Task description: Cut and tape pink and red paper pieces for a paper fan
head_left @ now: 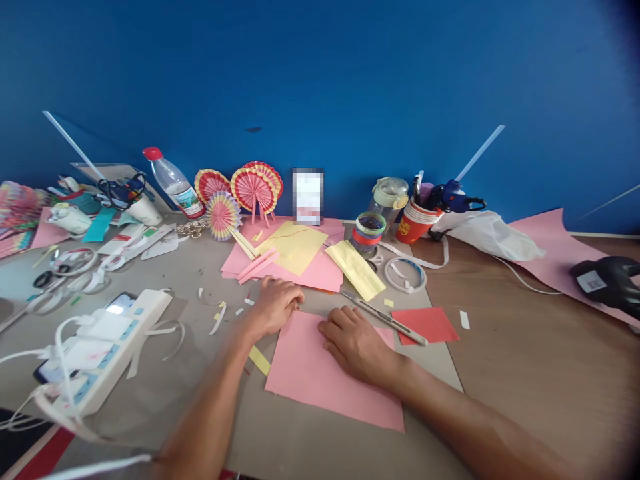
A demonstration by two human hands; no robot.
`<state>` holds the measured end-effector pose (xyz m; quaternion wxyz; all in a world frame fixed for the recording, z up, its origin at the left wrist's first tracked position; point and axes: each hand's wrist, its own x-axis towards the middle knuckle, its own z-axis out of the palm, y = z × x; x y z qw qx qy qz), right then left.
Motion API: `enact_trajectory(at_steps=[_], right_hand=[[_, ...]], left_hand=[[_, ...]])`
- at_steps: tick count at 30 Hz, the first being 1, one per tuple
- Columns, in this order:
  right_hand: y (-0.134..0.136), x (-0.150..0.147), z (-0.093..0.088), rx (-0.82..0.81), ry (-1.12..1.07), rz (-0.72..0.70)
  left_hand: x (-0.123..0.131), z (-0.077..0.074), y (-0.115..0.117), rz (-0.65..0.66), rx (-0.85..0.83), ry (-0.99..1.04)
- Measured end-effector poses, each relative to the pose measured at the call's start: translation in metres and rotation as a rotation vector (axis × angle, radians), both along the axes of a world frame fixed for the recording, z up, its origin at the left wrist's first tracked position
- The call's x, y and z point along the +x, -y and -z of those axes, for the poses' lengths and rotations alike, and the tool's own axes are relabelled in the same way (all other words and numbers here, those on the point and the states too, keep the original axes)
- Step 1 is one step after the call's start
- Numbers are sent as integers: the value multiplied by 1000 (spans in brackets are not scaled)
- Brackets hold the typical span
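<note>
A pink paper sheet (320, 380) lies on the table in front of me. My left hand (274, 305) rests at the sheet's far left corner, fingers curled and pinched on its top edge. My right hand (356, 345) lies on the sheet's upper right part, fingers bent and pressing down on the paper. A metal utility knife (385, 318) lies just beyond my right hand, beside a red paper square (427, 323).
Pink and yellow papers (300, 253), folded paper fans (250, 190), a water bottle (175, 183), tape rolls (369, 233), a red cup of tools (416, 220), a white power strip (100, 347) with cables at left, a black device (607, 280) at right.
</note>
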<state>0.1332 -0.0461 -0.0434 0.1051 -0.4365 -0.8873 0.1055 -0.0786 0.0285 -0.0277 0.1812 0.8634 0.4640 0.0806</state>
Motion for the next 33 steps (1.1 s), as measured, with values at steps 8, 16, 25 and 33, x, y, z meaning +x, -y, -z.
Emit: enact_trajectory(at_steps=[8, 16, 25, 33], right_hand=[[0, 0, 0, -1, -12, 0], [0, 1, 3, 10, 7, -9], [0, 1, 4, 67, -10, -30], [-4, 8, -18, 13, -45, -88]], left_hand=[[4, -2, 2, -23, 57, 61], [4, 4, 1, -16, 81, 64], [18, 8, 6, -46, 176, 33], [28, 16, 12, -57, 303, -59]])
